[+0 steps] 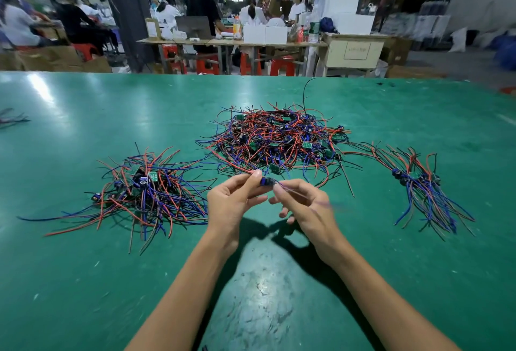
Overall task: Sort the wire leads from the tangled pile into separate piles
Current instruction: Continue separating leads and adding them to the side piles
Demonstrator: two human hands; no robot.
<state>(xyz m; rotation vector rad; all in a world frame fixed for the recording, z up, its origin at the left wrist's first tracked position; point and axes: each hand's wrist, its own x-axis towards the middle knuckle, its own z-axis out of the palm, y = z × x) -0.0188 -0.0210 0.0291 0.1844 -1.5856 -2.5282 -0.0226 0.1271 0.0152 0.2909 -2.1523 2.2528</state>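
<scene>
A tangled pile of red, blue and black wire leads with small green boards lies at the table's centre. A loose sorted pile sits to the left, and a neater bundle lies at the right. Just in front of the tangled pile, my left hand pinches a small dark component of one wire lead. My right hand pinches that lead's blue wire, which trails blurred to the right.
The green table spreads wide around the piles. A few stray wires lie at the far left edge. Beyond the table's far edge are people, workbenches and red stools.
</scene>
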